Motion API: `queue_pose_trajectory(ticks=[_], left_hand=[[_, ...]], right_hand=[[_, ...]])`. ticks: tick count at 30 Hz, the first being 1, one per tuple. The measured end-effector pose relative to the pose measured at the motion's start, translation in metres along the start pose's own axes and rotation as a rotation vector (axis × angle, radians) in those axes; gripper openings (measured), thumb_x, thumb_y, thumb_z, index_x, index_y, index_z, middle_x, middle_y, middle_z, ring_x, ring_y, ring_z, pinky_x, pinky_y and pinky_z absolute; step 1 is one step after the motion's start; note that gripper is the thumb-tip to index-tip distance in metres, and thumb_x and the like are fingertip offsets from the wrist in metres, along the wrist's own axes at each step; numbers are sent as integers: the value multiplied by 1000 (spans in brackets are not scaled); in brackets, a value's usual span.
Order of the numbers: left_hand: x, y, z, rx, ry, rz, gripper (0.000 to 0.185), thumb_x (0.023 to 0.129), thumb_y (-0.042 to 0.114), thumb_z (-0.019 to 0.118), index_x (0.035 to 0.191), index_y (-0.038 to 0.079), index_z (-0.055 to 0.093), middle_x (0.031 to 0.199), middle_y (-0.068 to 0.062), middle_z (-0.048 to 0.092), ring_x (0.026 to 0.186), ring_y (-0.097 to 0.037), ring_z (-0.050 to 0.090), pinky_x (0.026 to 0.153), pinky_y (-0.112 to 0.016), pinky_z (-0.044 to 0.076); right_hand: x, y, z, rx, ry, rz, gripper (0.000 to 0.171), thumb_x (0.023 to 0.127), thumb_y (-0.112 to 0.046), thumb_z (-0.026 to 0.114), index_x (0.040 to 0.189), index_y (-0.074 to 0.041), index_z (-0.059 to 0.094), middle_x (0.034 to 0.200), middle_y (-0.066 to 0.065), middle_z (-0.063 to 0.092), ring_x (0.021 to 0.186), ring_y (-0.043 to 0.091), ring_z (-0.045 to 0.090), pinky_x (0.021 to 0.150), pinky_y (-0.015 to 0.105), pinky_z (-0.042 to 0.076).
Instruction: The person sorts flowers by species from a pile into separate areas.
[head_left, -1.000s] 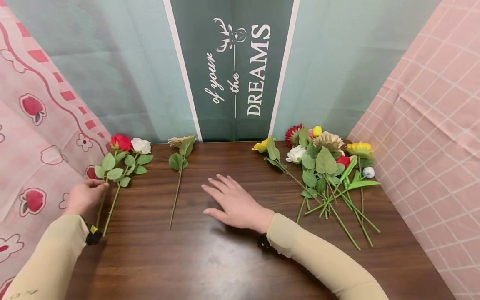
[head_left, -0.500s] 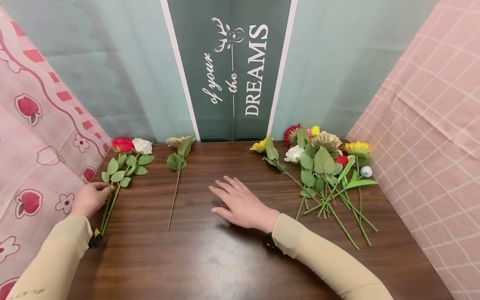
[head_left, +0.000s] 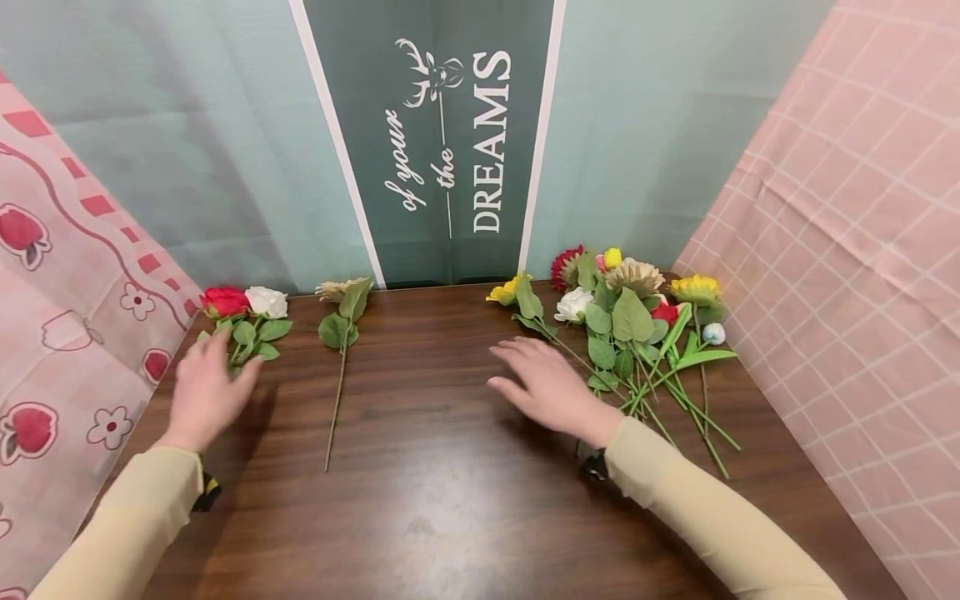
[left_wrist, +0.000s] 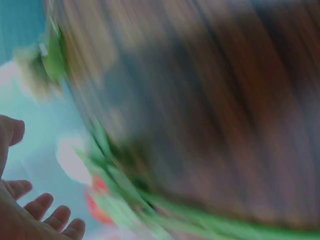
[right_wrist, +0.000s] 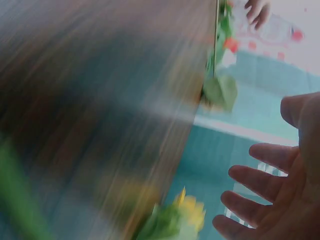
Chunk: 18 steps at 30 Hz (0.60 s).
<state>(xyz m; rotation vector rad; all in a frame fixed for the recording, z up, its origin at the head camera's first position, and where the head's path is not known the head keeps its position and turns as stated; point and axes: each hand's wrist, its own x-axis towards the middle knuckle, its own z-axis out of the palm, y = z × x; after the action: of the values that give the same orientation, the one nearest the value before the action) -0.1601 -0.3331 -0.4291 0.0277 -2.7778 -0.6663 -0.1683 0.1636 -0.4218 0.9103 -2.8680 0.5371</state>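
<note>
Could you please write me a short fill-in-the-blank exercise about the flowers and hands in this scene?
1. The red rose lies right beside a ____ rose.
2. The big pile of flowers lies nearest the ____ hand.
3. The large word printed on the green banner is ____.
4. Both hands hold ____.

Missing words: white; right; DREAMS; nothing

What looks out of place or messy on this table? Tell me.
Nothing is damaged or spilled. The only untidy spot is the flower pile at the right, its stems crossing and fanning out. The red and white roses and the single beige flower lie straight.
</note>
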Motion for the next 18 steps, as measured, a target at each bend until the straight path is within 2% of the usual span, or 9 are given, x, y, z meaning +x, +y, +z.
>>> queue_pose_trajectory(ticks=[3, 5, 10, 13, 18], left_hand=[[1, 37, 13, -9, -27, 156, 76, 101, 34, 64, 157, -5, 29, 149, -40, 35, 134, -61, 32, 110, -73, 23], [0, 63, 22, 7, -67, 251, 80, 101, 37, 64, 160, 0, 26, 155, -35, 32, 139, -57, 30, 115, -69, 20], [-9, 126, 45, 68, -200, 438, 84, 101, 48, 61, 163, 8, 22, 164, -23, 25, 149, -47, 24, 121, -61, 15], [-18, 158, 59, 85, -266, 558, 83, 101, 51, 59, 163, 9, 23, 166, -19, 24, 150, -43, 25, 123, -57, 15], [-37, 203, 80, 95, -358, 717, 79, 103, 53, 53, 163, 12, 26, 168, -14, 21, 152, -37, 24, 124, -49, 12]], right_hand=[[-13, 25, -15, 61, 57, 88, 55, 105, -46, 55, 144, -9, 57, 146, 12, 57, 137, 34, 47, 116, 56, 32], [-24, 41, -26, 107, 90, 162, 53, 106, -47, 53, 141, -9, 60, 142, 12, 59, 133, 35, 49, 112, 58, 36], [-52, 82, -55, 228, 173, 357, 54, 107, -49, 48, 134, -5, 65, 129, 17, 64, 120, 38, 57, 100, 61, 45], [-68, 105, -72, 240, 218, 446, 56, 108, -47, 46, 134, -1, 63, 123, 21, 65, 111, 38, 60, 92, 59, 48], [-91, 131, -89, 189, 256, 546, 50, 108, -43, 46, 129, -2, 66, 111, 19, 67, 92, 33, 59, 78, 47, 45]])
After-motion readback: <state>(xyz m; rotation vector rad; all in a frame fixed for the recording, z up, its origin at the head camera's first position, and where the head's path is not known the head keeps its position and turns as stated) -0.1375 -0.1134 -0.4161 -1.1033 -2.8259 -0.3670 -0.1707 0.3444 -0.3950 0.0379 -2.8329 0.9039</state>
